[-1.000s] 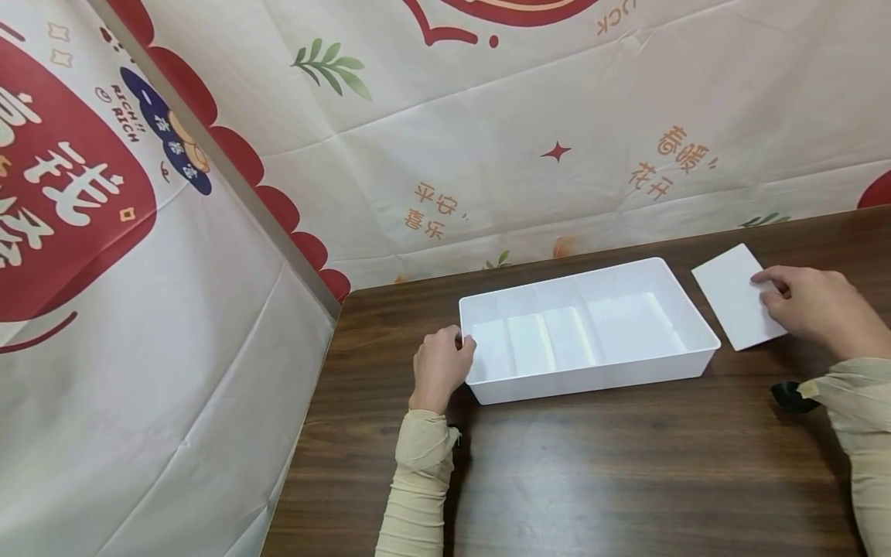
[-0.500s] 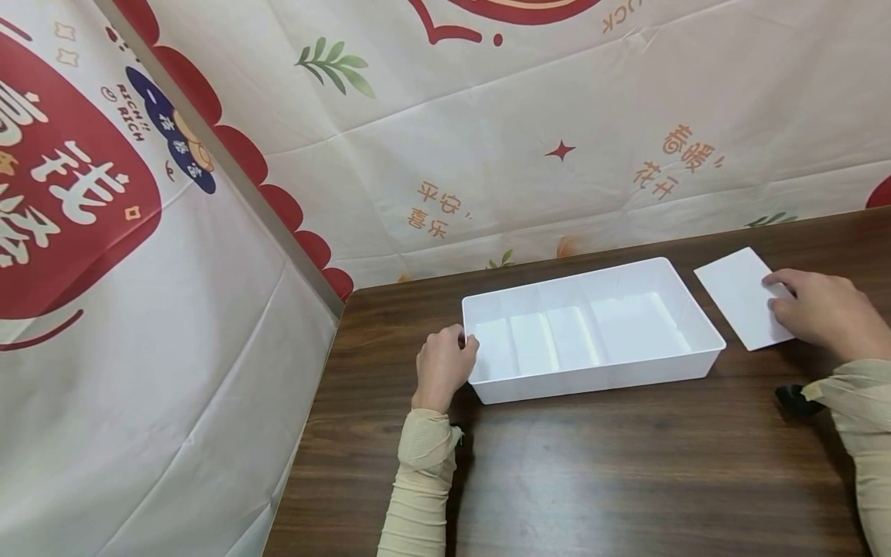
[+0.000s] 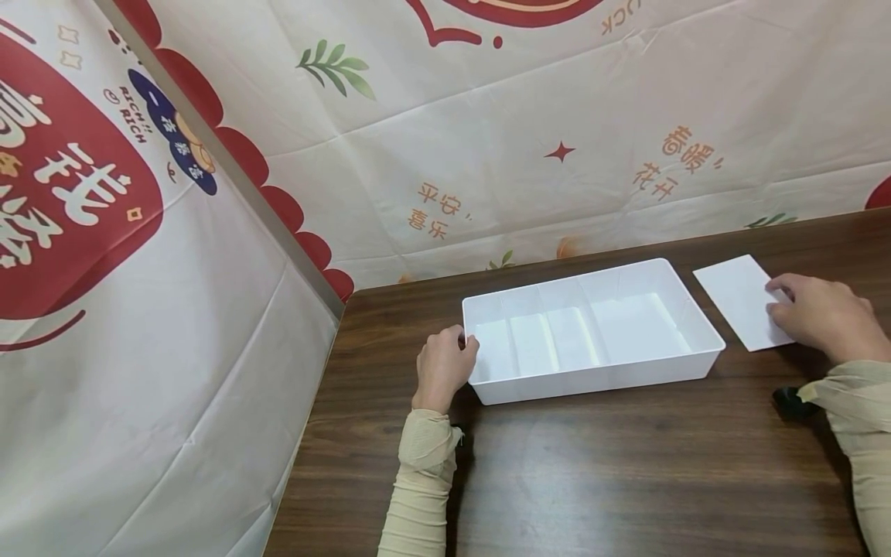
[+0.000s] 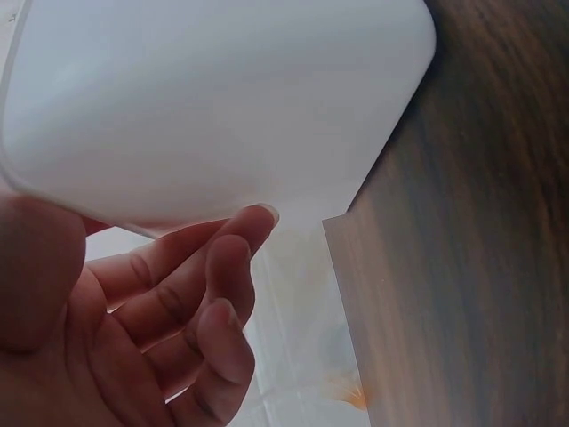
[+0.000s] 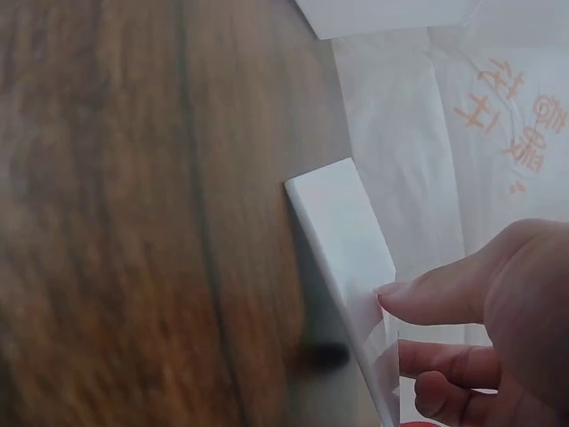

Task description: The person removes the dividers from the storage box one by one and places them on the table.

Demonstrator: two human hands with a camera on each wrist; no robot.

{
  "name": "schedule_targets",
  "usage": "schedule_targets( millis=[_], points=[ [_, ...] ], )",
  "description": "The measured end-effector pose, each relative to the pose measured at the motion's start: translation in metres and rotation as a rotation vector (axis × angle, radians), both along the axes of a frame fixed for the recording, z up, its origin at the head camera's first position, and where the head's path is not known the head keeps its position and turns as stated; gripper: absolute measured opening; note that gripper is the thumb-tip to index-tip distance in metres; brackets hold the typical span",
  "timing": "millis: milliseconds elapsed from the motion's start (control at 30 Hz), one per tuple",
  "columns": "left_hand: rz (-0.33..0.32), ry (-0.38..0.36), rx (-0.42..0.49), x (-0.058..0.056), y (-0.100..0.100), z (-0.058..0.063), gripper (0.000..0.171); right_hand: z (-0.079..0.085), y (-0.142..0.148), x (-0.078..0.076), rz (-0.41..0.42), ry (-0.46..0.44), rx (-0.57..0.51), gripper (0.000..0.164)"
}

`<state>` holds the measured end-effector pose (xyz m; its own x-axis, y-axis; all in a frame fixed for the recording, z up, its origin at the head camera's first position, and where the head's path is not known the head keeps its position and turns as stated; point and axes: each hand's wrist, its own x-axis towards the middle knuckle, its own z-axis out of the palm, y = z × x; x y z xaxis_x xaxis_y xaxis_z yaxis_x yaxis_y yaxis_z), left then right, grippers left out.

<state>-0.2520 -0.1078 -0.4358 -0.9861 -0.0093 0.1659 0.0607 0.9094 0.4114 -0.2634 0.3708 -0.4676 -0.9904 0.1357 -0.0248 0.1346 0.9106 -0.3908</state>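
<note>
A long white plastic tray [image 3: 592,379] with low ridges across its floor sits on the table. My left hand [image 3: 443,367] grips its left end wall, thumb over the rim on the inner side. In the left wrist view that wall [image 4: 213,116] runs above the fingers, which are on its outer side. To the right of the tray, my right hand [image 3: 828,313] pinches a flat white rectangular panel [image 3: 738,302] by its right edge. The right wrist view shows the thumb on one face of the panel [image 5: 338,240], with fingers partly hidden behind it.
The dark wood-grain table [image 3: 592,480] extends in front of the tray. A printed white cloth [image 3: 487,155] hangs behind the table, and another printed cloth [image 3: 230,387] hangs along its left side. A small black object [image 3: 793,401] is at the right cuff.
The panel has tilted slightly, its far edge coming lower in view, as my right hand shifts a little right and nearer. The left hand keeps its grip on the tray.
</note>
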Motion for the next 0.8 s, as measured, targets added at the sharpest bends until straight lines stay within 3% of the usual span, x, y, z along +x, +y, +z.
schedule_targets(
  millis=[567, 800],
  points=[
    [-0.003, -0.006, 0.014, 0.0009, -0.0002, 0.001, 0.027, -0.0007, -0.0031, -0.0006, -0.067, -0.056, -0.027, 0.044],
    [-0.012, 0.002, 0.016, 0.0021, 0.0001, 0.0019, 0.028, -0.0045, -0.0001, -0.0021, -0.05, -0.046, -0.037, 0.044]
  ],
)
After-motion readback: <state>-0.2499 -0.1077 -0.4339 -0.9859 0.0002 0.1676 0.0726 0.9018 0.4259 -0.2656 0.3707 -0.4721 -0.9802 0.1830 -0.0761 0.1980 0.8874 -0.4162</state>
